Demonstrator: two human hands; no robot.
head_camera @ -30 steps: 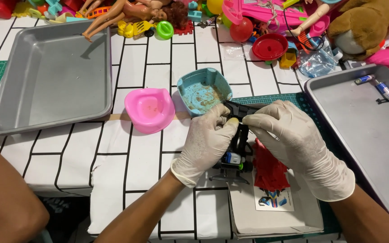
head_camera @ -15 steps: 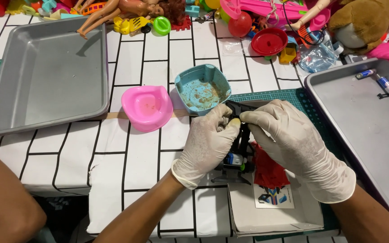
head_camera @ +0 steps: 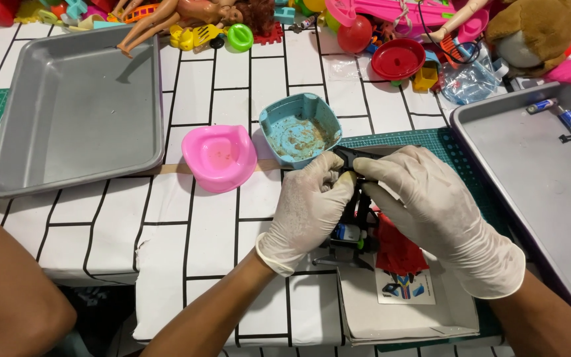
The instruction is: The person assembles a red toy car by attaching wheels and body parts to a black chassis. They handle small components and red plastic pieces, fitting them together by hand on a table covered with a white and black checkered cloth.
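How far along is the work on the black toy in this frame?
Done: two small batteries lie in the right metal tray. In hand: both gloved hands, left hand and right hand, pinch the black toy over the open cardboard box. Left: the left metal tray holds nothing, and the pile of toys lies untouched.

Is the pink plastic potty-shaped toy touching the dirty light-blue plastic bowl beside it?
Apart. The head view shows a strip of white tiled table between the pink potty-shaped toy and the light-blue bowl.
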